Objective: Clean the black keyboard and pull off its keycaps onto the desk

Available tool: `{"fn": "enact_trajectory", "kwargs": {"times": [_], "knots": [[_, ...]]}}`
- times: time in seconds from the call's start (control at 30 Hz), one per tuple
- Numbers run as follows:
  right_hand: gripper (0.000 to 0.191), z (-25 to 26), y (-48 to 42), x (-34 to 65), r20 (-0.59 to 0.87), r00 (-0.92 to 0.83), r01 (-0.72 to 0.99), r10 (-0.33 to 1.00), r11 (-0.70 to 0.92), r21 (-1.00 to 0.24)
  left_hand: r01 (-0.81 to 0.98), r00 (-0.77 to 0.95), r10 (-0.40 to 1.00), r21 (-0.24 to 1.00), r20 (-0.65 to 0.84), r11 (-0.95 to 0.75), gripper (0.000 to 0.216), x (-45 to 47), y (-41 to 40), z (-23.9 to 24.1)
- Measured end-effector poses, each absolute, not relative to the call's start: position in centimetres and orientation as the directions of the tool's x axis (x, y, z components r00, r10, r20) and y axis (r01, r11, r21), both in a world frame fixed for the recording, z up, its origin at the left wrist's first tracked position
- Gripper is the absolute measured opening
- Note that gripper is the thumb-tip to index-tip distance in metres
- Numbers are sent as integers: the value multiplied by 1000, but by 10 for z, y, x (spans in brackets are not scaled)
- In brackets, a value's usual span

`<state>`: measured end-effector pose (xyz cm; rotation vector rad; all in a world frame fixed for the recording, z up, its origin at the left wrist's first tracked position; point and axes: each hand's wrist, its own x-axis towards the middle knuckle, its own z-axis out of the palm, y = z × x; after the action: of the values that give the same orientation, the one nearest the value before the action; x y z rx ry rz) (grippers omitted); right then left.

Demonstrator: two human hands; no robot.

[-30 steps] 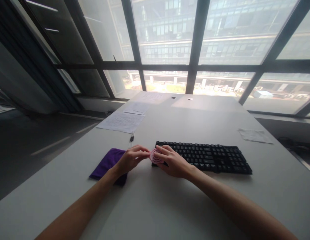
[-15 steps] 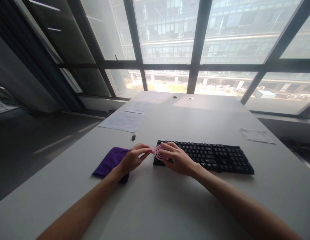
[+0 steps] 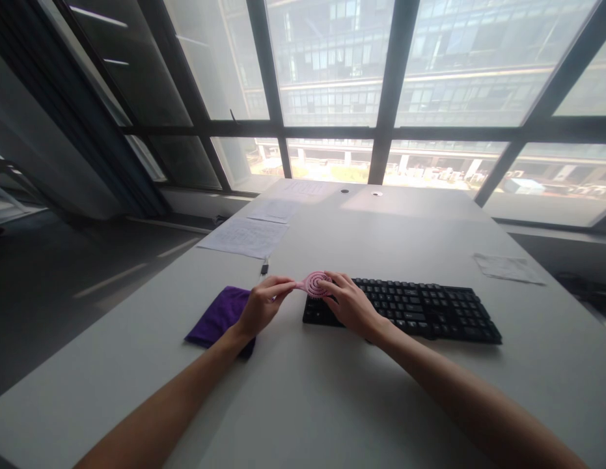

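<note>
A pink hairbrush [image 3: 313, 285] with a round spiral head is held level between both hands, over the left end of a black keyboard [image 3: 429, 309]. My left hand [image 3: 266, 303] pinches its handle between thumb and fingers. At the brush head's right side, my right hand [image 3: 354, 306] grips the rim, its fingertips lying over part of the spiral. Short bristles show along the head's lower edge. Partly behind my left wrist lies a folded purple cloth [image 3: 217, 316] on the white table [image 3: 303, 404].
Beyond my left hand lies a small black object [image 3: 264, 268] with a clear part. White paper sheets [image 3: 241, 238] lie at the table's left edge, and a crumpled pale sheet [image 3: 508, 268] is at the right. Tall windows [image 3: 332, 65] stand behind the table.
The hairbrush has shifted slightly up and away from me, its head tilted differently. My right fingers have slid toward the head's right rim, uncovering more of the spiral. My left hand keeps the handle.
</note>
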<state>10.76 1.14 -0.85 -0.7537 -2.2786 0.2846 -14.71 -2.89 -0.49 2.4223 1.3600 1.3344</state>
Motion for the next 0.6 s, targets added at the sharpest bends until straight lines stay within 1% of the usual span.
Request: {"fn": "enact_trajectory", "kwargs": {"times": [0.13, 0.27, 0.47, 0.6], "knots": [[35, -10, 17, 102, 564, -555, 431, 612, 791, -433, 683, 205, 712, 422, 672, -596, 22, -146, -29, -5], [36, -8, 19, 98, 543, -567, 421, 619, 785, -455, 673, 180, 736, 465, 652, -576, 20, -144, -28, -6], [39, -7, 20, 101, 539, -596, 397, 596, 802, -447, 649, 165, 777, 527, 607, -549, 20, -143, -26, -9], [39, -7, 21, 101, 544, -598, 400, 589, 807, -434, 640, 176, 786, 538, 593, -549, 19, -144, -25, -9]]}}
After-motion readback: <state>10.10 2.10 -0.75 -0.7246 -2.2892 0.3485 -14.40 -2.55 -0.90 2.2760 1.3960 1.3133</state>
